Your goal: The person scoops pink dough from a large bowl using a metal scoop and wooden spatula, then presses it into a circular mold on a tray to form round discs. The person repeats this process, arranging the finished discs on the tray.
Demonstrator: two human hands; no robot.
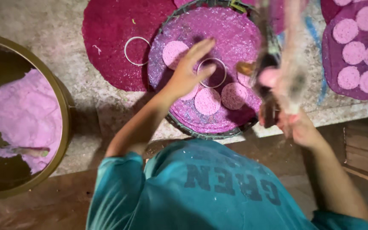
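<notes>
Head view: we press our left hand (188, 70), fingers spread, onto a metal ring (212, 73) on the round purple tray (235, 34), among pink discs (207, 101). Our right hand (297, 125) grips a blurred ladle (273, 72) above the tray's right edge. A pan (62, 110) of pink batter (24, 115) sits left.

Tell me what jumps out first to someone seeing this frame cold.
The pink: a round tray at centre, lined with a purple mat and dotted with pink discs, where the left hand rests at a metal ring. At left, a big brass-coloured basin holds a mound of pink dough. The right hand grips a blurred tool at right, near another mat of discs.
</notes>
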